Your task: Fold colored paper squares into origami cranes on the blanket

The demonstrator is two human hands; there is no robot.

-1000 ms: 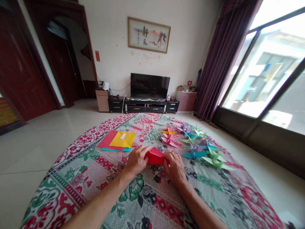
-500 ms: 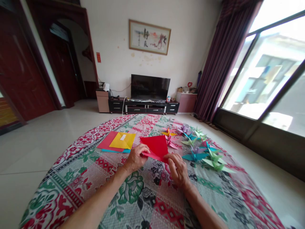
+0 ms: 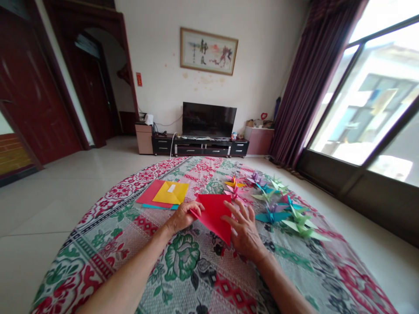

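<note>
A red paper sheet (image 3: 214,211), folded into a triangle, lies flat on the floral cloth (image 3: 183,261).

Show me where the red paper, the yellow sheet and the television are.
red paper (image 3: 215,213): head view, middle of the sheet.
yellow sheet (image 3: 173,196): head view, its centre.
television (image 3: 208,120): head view, screen middle.

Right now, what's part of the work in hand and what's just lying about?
In hand: red triangular folded paper sheet, left hand pinching, right hand pressing.
Lying about: stack of yellow, red and blue paper squares; colourful folded paper cranes; black flat television.
</note>
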